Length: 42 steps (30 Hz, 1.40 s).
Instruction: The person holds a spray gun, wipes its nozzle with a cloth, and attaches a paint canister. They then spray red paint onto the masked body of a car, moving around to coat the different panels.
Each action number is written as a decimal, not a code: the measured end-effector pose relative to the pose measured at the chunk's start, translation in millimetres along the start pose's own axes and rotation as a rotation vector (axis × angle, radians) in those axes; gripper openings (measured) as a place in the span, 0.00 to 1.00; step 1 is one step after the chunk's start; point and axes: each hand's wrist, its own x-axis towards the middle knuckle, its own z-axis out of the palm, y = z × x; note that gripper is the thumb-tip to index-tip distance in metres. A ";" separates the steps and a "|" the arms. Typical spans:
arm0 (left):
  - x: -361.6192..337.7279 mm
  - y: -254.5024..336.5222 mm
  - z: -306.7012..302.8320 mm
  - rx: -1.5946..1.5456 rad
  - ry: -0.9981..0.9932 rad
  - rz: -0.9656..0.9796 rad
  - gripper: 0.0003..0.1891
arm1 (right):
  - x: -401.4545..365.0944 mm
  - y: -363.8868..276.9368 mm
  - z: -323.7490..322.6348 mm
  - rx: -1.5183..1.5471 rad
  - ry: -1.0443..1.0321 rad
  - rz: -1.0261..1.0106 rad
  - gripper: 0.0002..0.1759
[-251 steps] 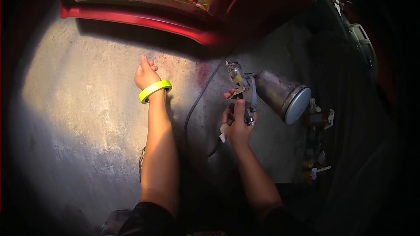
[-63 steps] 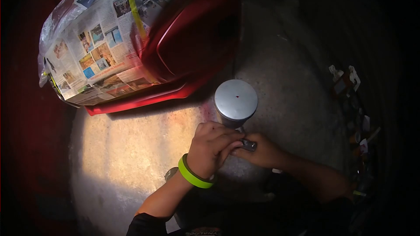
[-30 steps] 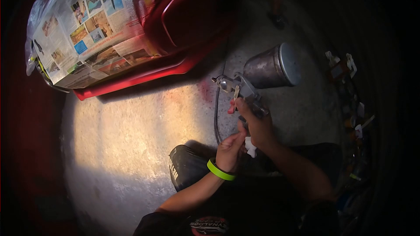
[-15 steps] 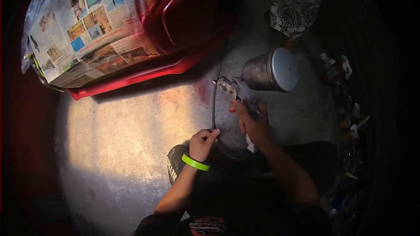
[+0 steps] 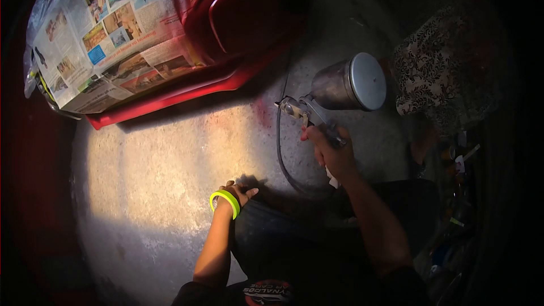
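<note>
My right hand (image 5: 334,156) is wrapped round the handle of a metal spray gun (image 5: 309,114), whose nozzle points left toward the red car panel (image 5: 243,28). A round metal cup (image 5: 351,84) with a pale lid sits on the gun, tilted to the right. My left hand (image 5: 239,191), with a bright yellow-green wristband (image 5: 225,204), is near my knee in the light, its thumb apart from the fingers and nothing held. A dark hose (image 5: 281,156) curves down between my hands.
Newspaper (image 5: 122,22) and clear plastic cover part of the red bodywork at upper left. At right, another person in patterned black-and-white clothing (image 5: 433,65) is near assorted small items (image 5: 460,164). The concrete floor (image 5: 153,170) has a sunlit patch.
My left hand has let go of the hose and moved down and left, its fingers opening. The patterned clothing has moved right and down. The spray gun stays nearly in place.
</note>
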 end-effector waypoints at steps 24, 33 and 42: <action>-1.0 22.6 -10.7 0.013 -0.044 -0.096 0.40 | 14.0 -31.4 -51.6 0.119 -0.019 -0.066 0.19; 0.1 27.4 -14.8 0.088 -0.090 -0.104 0.43 | 84.6 -45.4 -97.4 -0.003 0.320 -0.102 0.21; -0.3 39.9 -27.4 0.085 -0.129 -0.087 0.39 | 41.9 -63.0 -91.6 0.060 -0.019 -0.106 0.22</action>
